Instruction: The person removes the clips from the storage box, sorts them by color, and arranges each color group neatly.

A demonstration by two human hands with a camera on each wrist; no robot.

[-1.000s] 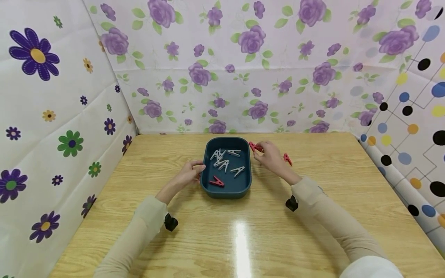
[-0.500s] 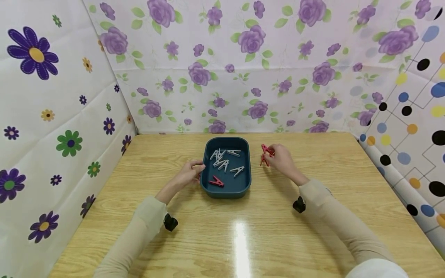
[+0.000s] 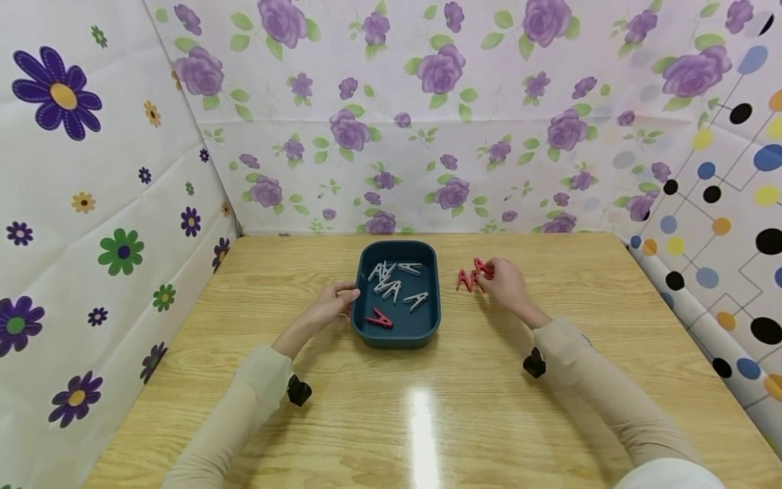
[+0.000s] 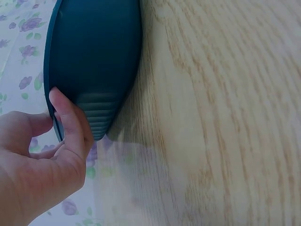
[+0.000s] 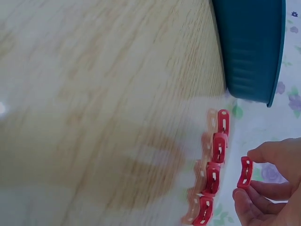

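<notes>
So we've got a red clothespin (image 5: pixel 246 173) pinched in the right hand (image 3: pixel 508 285), off to the right of the blue tub (image 3: pixel 396 342); the fingers hide part of it. More red pins (image 5: pixel 215 165) are lined up on the table (image 3: pixel 342 407) just beside it, but they overlap in the head view, so we can't swear to a count. The left hand (image 3: pixel 332 304) has the tub's rim between thumb and fingers. Inside we see one loose red pin (image 3: pixel 381 319) and some pale pins (image 3: pixel 383 279), a few tangled. Flowery sheets (image 3: pixel 391 149) and a dotted sheet (image 3: pixel 727 285) hem in the table, and something white (image 3: pixel 672 475) is cut off bottom right.
</notes>
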